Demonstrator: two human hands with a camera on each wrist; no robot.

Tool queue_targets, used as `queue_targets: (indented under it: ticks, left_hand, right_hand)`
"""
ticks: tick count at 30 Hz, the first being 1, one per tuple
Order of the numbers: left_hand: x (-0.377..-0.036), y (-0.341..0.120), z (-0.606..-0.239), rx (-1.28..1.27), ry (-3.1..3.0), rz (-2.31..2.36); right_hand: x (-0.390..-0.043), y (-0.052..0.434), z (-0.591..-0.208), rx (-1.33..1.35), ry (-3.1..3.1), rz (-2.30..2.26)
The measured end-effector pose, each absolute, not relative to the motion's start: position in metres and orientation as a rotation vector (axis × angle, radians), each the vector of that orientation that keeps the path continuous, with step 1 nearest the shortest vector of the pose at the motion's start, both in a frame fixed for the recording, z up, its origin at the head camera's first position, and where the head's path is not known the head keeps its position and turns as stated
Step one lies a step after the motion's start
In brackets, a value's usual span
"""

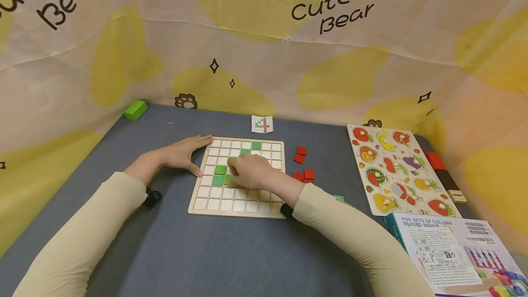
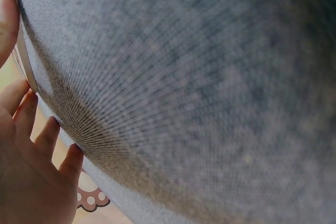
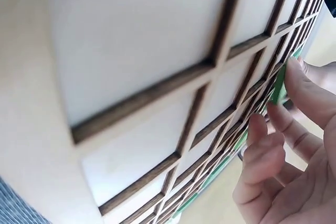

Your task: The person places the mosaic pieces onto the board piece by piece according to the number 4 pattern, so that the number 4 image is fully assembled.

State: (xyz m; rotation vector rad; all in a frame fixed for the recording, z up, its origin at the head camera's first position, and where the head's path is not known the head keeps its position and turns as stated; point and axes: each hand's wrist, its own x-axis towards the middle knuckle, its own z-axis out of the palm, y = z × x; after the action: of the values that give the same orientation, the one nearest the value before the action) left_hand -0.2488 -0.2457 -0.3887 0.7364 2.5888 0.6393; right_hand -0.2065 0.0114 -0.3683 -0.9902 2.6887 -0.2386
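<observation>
Left hand: spread, fingers extended (image 1: 181,152), holding nothing; thumb and fingertips rest along the left edge of the grid board.
Right hand: fingers bent (image 1: 252,171), reaching over the middle of the board; thumb and fingertip pinch a green tile (image 3: 280,85), seen edge-on in the right wrist view.
Grid board: pale wood with white squares (image 1: 213,204), flat on the table (image 1: 231,255), between the left hand and the right sleeve, partly under the right hand.
Placed green tiles: several in squares (image 1: 220,169), just beside the right hand's fingers and farther up the board.
Red tiles: small groups (image 1: 309,174) right of the board.
Pattern card: beyond the board's far edge (image 1: 262,124).
Far right: fruit puzzle (image 1: 412,207), printed box (image 1: 443,251).
</observation>
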Motion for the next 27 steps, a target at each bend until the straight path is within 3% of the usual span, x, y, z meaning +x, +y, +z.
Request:
queue_targets:
  ticks: [17, 27]
  left_hand:
    - [-0.249, -0.24, -0.386, 0.732, 2.603, 0.58]
    - [-0.25, -0.24, -0.386, 0.722, 2.597, 0.587]
  right_hand:
    - [-0.216, 0.028, -0.363, -1.07, 2.613, -0.485]
    - [-0.238, 0.122, -0.342, -1.06, 2.434, -0.654]
